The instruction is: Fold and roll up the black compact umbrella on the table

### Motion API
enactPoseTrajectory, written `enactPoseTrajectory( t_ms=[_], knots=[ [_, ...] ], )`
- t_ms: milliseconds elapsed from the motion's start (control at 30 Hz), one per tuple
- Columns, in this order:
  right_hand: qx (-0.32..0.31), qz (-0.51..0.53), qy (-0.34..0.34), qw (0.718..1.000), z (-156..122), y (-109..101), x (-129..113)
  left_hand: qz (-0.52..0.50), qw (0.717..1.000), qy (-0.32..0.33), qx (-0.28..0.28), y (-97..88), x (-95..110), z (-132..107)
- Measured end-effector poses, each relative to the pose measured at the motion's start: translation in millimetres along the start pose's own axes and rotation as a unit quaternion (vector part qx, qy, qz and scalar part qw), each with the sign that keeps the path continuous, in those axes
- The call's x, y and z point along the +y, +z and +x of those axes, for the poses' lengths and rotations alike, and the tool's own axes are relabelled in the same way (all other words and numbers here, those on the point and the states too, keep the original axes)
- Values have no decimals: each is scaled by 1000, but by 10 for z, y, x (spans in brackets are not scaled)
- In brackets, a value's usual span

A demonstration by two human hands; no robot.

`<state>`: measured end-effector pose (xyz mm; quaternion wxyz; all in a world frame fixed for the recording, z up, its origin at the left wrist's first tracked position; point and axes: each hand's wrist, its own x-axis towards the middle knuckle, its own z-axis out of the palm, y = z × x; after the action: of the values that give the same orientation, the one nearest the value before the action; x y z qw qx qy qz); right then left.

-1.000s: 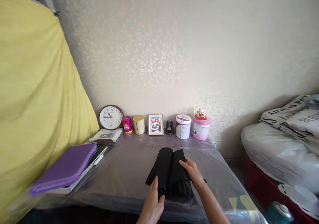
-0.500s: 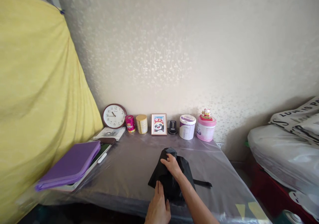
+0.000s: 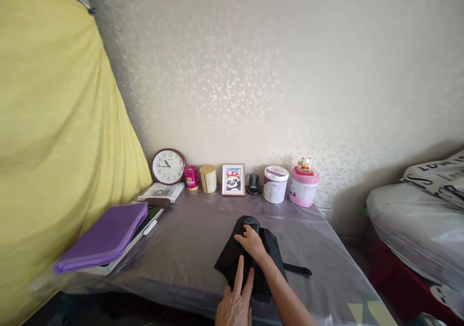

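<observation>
A black, thin-fabric bundle (image 3: pixel 226 262) lies bunched at the front of the table, with a narrow black strap (image 3: pixel 299 269) trailing to its right. My right hand (image 3: pixel 253 244) reaches across it, fingers bent and gripping the raised upper fold. Lower down, my left hand (image 3: pixel 236 302) rests at the near edge of the fabric; two of its fingers stretch forward, spread apart, over the cloth. Part of the bundle is hidden beneath my right forearm.
Along the wall stand a clock (image 3: pixel 168 167), a pink can (image 3: pixel 191 178), a yellow-lidded tub (image 3: pixel 208 179), a panda picture frame (image 3: pixel 233 179), a black stand (image 3: pixel 253 185), and white (image 3: pixel 276 185) and pink (image 3: pixel 303 189) tubs. A purple folder (image 3: pixel 103 236) lies left.
My left hand has moved slightly forward and right, its fingers now spread instead of together. The right hand keeps its place on the fabric. The view has shifted slightly.
</observation>
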<state>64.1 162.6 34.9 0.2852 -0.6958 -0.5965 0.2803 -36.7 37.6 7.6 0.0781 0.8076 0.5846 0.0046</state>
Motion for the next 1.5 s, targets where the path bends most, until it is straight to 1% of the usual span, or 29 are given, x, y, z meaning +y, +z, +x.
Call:
enactPoseTrajectory(
  t_ms=[100,167,233,300,400,500,567,667,733,767,833,900,1000,1167,1200,1267,1300,1333,1367,1400,1433,1467,1500],
  knots=[
    [1,0,1,1000,2,-7,-1,43,999,8,2,91,-4,48],
    [0,5,4,1000,12,4,10,71,997,-3,9,168,-8,62],
    [-1,12,5,1000,26,29,20,83,996,-8,13,200,-13,72],
    [-2,15,-3,1000,44,57,25,71,997,0,5,162,-23,93],
    [-3,1,-23,1000,62,77,15,21,999,31,-10,24,-47,158],
    [-5,4,-52,999,26,49,-1,-37,999,19,-13,-67,-63,233],
    [-19,39,-103,994,-61,9,2,-67,997,2,-23,-62,-69,273],
    [-30,91,-229,969,-264,-52,67,-105,994,-12,-30,14,-84,316],
    [-9,68,-304,950,-379,-75,165,-123,992,-26,-33,71,-96,342],
    [0,47,-331,942,-410,-79,228,-129,990,-32,-38,96,-100,354],
    [13,1,-359,933,-399,-75,363,-140,988,-42,-44,133,-103,379],
    [24,-39,-360,932,-299,-60,484,-151,986,-49,-41,157,-97,399],
    [41,-84,-344,934,-35,-33,597,-168,983,-67,-34,171,-79,417],
    [55,-125,-319,938,530,-56,643,-167,981,-90,-42,163,-70,412],
    [58,-131,-297,944,630,-80,637,-167,981,-91,-41,162,-73,408],
    [73,-140,-230,960,756,-143,603,-180,979,-91,-29,161,-80,401],
    [90,-140,-203,965,768,-172,575,-184,978,-91,-26,160,-84,401],
    [110,-136,-195,965,740,-194,541,-185,978,-91,-27,157,-86,401],
    [124,-127,-210,962,677,-202,503,-182,979,-91,-34,150,-87,403],
    [130,-114,-244,954,587,-195,465,-173,980,-92,-47,140,-87,404],
    [117,-98,-292,944,485,-173,431,-163,981,-91,-61,124,-86,403],
    [79,-86,-337,934,385,-141,403,-154,981,-88,-74,104,-85,398],
    [38,-82,-368,925,305,-105,387,-149,982,-83,-81,80,-84,389]
  ],
)
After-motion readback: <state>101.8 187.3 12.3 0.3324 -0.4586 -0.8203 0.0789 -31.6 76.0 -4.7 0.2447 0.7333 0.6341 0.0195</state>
